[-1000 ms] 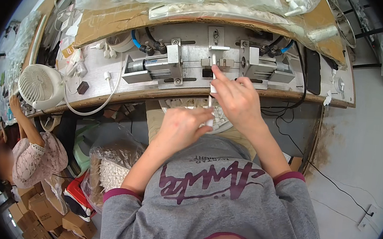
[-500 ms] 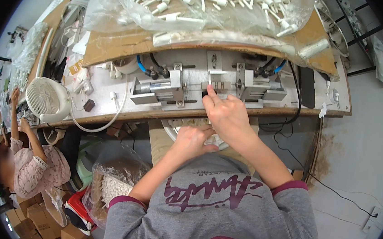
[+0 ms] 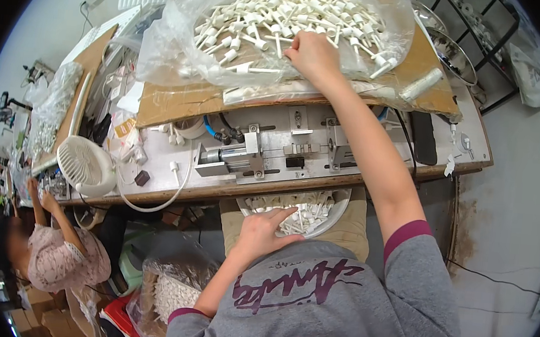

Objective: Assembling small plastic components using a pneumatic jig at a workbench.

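Well, the person's right hand (image 3: pixel 316 58) was stretched past the metal machine (image 3: pixel 257 156), over to its far side. It was at the near edge of a big pile of white pieces (image 3: pixel 296 17), the kind with a fat round end and a thin stick. The fingers were bent and close together — but whether they pinched a piece could not be told, because the back of the hand hid it.

The pile sat in a clear plastic bag (image 3: pixel 172 38) on a sheet of cardboard (image 3: pixel 182 104), behind the machine.

The left hand (image 3: pixel 263 234) was on the near side of the machine, over a round bowl (image 3: pixel 341 213) by the person's lap. Its thumb was held away from its fingers, and no piece showed in its grip. The fingertips were right over the small white parts (image 3: pixel 308 213) in the bowl — whether they touched them could not be told.

Left of the machine lay a white cord (image 3: pixel 151 208), and farther left stood a white fan (image 3: pixel 84 166). A flat black thing (image 3: pixel 423 138) lay to the right of the machine. Far to the left of the machine and nearer the front, another person (image 3: pixel 69 257) sat in a pink top.
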`<action>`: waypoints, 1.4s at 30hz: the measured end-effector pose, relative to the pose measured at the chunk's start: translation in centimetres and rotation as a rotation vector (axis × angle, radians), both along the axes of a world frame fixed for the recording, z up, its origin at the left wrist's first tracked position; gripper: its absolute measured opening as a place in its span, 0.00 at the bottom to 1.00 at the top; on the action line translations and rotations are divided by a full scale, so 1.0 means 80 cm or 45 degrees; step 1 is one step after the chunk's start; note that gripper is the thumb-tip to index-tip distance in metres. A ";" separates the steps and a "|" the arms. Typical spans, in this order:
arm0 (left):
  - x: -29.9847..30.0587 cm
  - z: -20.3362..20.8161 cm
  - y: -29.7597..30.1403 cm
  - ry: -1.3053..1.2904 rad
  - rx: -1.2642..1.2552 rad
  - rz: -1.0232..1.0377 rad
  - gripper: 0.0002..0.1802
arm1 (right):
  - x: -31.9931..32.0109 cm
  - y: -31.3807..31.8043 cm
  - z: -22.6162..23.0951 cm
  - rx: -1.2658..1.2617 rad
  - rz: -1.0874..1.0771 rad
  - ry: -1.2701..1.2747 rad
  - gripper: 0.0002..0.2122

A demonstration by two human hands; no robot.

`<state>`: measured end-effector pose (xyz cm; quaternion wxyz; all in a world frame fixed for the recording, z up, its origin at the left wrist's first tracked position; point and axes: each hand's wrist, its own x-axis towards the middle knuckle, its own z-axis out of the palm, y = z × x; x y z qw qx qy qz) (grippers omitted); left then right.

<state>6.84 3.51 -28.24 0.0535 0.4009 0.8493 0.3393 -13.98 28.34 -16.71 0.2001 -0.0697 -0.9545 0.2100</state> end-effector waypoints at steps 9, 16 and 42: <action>-0.003 -0.001 0.004 -0.009 -0.066 -0.071 0.29 | -0.019 0.009 -0.022 -0.140 0.047 0.012 0.08; -0.001 -0.004 0.019 -0.017 -0.006 -0.056 0.26 | -0.015 0.023 -0.026 -0.123 -0.032 0.146 0.08; 0.005 -0.010 0.006 -0.045 -0.053 -0.128 0.19 | 0.296 0.275 -0.044 -1.100 -0.512 0.975 0.09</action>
